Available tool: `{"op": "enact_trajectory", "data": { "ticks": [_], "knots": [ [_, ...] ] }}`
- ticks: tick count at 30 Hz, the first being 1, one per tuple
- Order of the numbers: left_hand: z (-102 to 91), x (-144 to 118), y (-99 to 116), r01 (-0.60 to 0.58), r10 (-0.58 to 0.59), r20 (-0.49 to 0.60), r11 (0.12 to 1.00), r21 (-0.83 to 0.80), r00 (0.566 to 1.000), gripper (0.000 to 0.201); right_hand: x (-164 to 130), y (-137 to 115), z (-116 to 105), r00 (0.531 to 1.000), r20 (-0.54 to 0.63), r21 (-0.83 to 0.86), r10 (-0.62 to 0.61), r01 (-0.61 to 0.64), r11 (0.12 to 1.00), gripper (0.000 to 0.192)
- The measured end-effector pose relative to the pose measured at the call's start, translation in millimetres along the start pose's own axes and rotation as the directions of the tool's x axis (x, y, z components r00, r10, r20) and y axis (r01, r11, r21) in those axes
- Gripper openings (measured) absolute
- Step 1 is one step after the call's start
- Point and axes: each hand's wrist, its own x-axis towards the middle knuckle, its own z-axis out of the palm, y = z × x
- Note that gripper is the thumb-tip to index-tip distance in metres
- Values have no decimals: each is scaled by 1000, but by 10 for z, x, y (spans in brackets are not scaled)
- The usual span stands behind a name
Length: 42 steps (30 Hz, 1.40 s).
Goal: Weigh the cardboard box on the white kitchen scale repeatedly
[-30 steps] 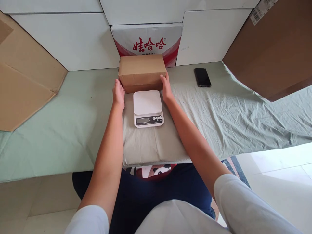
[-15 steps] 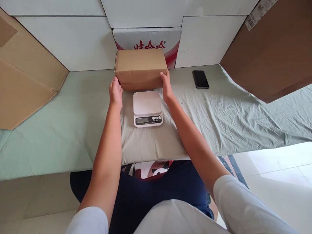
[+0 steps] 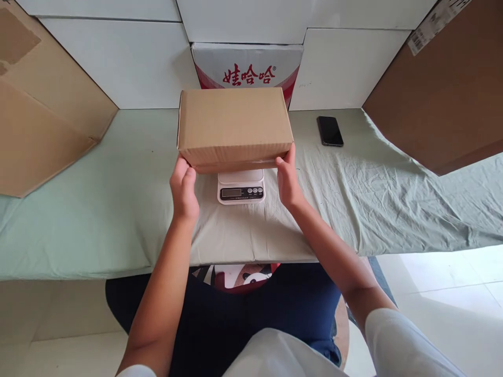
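Note:
A brown cardboard box (image 3: 236, 118) is held between my two hands, raised above the table. My left hand (image 3: 184, 188) grips its near left corner, fingers partly hidden under it. At the near right corner, my right hand (image 3: 288, 175) holds the box with the thumb on the front side. Below the box sits a white digital kitchen scale (image 3: 241, 195); its display and buttons show, while most of its platform is hidden by the box. The scale's display looks blank.
A black smartphone (image 3: 330, 131) lies to the right on the green cloth (image 3: 129, 209). Large cardboard boxes stand at the left (image 3: 51, 115) and right (image 3: 436, 94). Behind, a printed carton with red lettering (image 3: 247, 57) sits among white panels (image 3: 118, 63).
Both hands have lifted the cardboard box from behind the scale and brought it nearer to me, so it now covers much of the scale's platform. The view has shifted slightly.

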Motion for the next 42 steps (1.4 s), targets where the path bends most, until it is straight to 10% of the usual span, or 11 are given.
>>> {"op": "enact_trajectory", "data": {
  "ticks": [42],
  "knots": [
    [44,-164,-128,12,-13,-28,999,-43,1000,73,-160,163,26,993,-62,27,101,-99,995,96]
  ]
}}
